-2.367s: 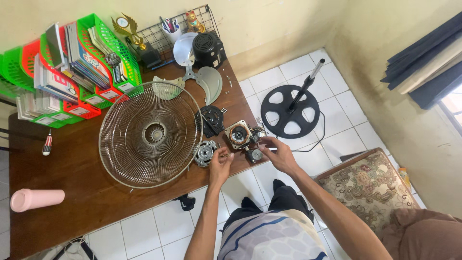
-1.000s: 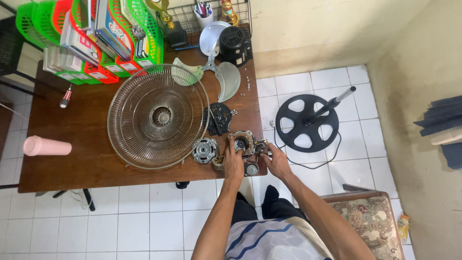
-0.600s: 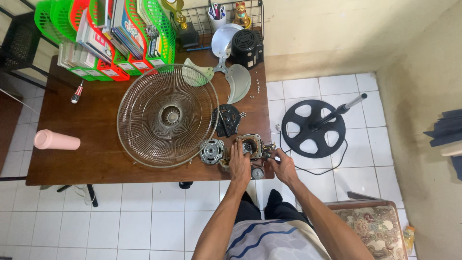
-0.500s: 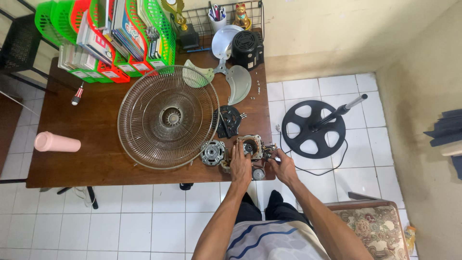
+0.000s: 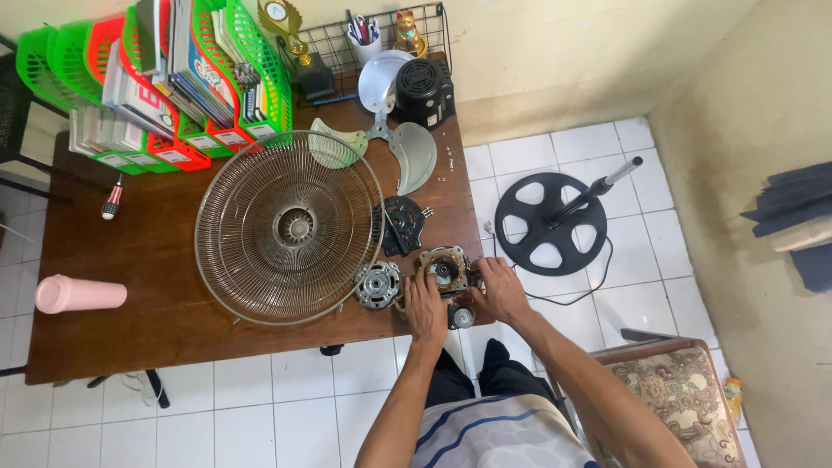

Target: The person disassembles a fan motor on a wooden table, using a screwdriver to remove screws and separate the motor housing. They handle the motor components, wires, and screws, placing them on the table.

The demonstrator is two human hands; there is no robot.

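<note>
A fan motor (image 5: 444, 269) with copper windings sits near the front right edge of the brown wooden table (image 5: 165, 295). My left hand (image 5: 425, 308) grips its left side and my right hand (image 5: 496, 290) grips its right side. A silver motor end cap (image 5: 379, 284) lies just left of my left hand. A small round part (image 5: 461, 318) rests at the table edge between my hands. A black motor cover piece (image 5: 400, 224) lies behind the motor.
A round wire fan guard (image 5: 289, 227) fills the table's middle. Fan blades (image 5: 390, 147) and a black housing (image 5: 424, 90) lie behind. Green and red file trays (image 5: 165, 78) stand at back left, with a pink cylinder (image 5: 80, 294) and a screwdriver (image 5: 112, 198) at left. A fan stand base (image 5: 551, 222) rests on the tiled floor.
The view has shifted so the table sits lower and further right in frame. Both hands stay on the fan motor at the table's front edge.
</note>
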